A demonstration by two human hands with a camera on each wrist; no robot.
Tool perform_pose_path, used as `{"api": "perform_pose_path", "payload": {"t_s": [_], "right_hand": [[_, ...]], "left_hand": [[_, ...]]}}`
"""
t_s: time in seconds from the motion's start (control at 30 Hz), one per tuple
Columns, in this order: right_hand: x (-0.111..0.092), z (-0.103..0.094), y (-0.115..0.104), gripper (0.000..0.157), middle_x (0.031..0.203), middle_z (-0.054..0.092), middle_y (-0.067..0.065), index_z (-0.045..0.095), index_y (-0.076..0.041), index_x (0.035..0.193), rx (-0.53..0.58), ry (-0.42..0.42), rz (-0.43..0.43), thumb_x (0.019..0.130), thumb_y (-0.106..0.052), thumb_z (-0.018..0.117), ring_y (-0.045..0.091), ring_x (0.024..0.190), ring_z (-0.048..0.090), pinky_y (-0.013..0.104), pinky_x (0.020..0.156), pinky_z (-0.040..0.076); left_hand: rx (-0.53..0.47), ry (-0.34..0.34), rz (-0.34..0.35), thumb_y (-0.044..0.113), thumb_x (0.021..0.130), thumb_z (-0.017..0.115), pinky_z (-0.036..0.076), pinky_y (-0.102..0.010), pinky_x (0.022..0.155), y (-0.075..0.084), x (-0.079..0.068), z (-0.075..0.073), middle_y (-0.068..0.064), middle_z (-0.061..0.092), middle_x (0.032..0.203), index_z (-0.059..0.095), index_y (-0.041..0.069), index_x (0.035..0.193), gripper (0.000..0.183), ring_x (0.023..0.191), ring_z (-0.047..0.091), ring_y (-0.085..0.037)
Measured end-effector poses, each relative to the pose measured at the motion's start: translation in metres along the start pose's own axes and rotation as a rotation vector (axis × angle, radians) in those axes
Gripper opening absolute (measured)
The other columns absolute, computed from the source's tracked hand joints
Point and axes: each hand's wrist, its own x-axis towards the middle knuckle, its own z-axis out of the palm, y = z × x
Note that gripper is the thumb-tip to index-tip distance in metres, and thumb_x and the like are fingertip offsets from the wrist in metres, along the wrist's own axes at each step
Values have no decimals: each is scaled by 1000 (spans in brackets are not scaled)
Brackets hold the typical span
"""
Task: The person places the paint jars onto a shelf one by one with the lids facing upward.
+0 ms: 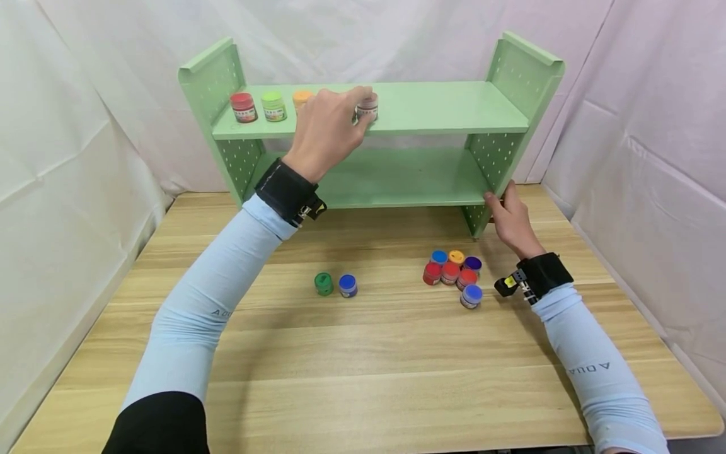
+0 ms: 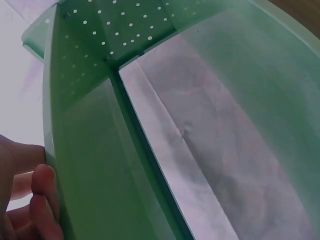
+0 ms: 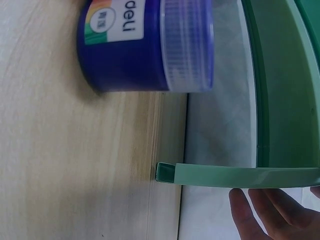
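My left hand (image 1: 331, 129) pinches a small paint jar (image 1: 368, 108) at the front of the upper board of a green two-tier shelf (image 1: 442, 107). Left of it on that board stand a red jar (image 1: 244, 108), a lime jar (image 1: 274, 106) and an orange jar (image 1: 302, 98), the last partly hidden by the hand. In the left wrist view, curled fingers (image 2: 44, 200) show at the shelf's edge, the jar hidden. My right hand (image 1: 513, 222) grips the right side panel low down, thumb at its front edge, fingers (image 3: 265, 210) against its outer face.
On the wooden table (image 1: 351, 372), a green jar (image 1: 324, 284) and a blue jar (image 1: 348, 285) stand left of centre. Several more jars cluster near the right hand, among them a red jar (image 1: 432, 273) and a purple-blue jar (image 1: 471, 296). White cloth (image 1: 641, 157) surrounds the table.
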Motion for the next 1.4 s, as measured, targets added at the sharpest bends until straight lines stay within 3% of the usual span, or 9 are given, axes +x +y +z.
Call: {"api": "perform_pose_path", "payload": {"t_s": [0.17, 0.33, 0.57, 0.73, 0.9, 1.07, 1.4], "right_hand": [[0, 0, 1, 58, 150, 37, 20, 10, -29, 153, 7, 1, 2, 102, -43, 33, 39, 124, 52, 40, 82, 57], [0, 0, 1, 58, 150, 37, 20, 11, -28, 153, 18, 2, 3, 102, -42, 33, 39, 124, 52, 44, 83, 56], [-3, 0, 1, 58, 148, 39, 21, 12, -24, 153, 5, 3, -2, 102, -42, 33, 40, 124, 52, 47, 84, 55], [-3, -1, 2, 58, 147, 40, 21, 13, -24, 153, -13, 6, -4, 101, -44, 32, 40, 123, 52, 46, 85, 55], [-2, 1, 3, 57, 147, 40, 22, 14, -24, 152, -11, 4, -2, 101, -45, 32, 39, 125, 51, 52, 89, 52], [0, 4, 4, 58, 147, 40, 22, 14, -24, 152, -13, 5, 0, 101, -46, 32, 39, 126, 50, 54, 90, 50], [0, 3, 3, 58, 149, 38, 22, 12, -26, 153, -4, 2, 0, 101, -45, 32, 40, 126, 49, 54, 88, 51]], "left_hand": [[-19, 72, 56, 33, 97, 53, 21, -29, 47, -2, -5, 3, 0, 41, 55, 64, 20, 120, 29, 49, 28, -17], [-43, 163, 114, 31, 97, 53, 21, -29, 47, -3, -14, 7, -1, 40, 56, 63, 18, 124, 31, 48, 30, -17], [-112, 257, 241, 25, 95, 58, 25, -28, 49, -6, -33, 8, -5, 67, 79, 71, 15, 108, 21, 56, 50, -19], [-189, 283, 319, 20, 94, 58, 29, -26, 47, -6, -51, 11, -4, 71, 85, 73, 12, 100, 18, 53, 53, -16], [-222, 275, 324, 18, 92, 60, 38, -24, 48, -7, -73, 19, -2, 72, 86, 73, 11, 93, 15, 55, 58, -13], [-250, 243, 298, 19, 90, 63, 38, -23, 47, -12, -97, 34, -1, 71, 83, 74, 13, 90, 12, 52, 56, -10], [-356, 119, 246, 14, 86, 69, 49, -20, 55, -30, -135, 62, 0, 72, 85, 73, 12, 92, 7, 58, 64, -11]]}}
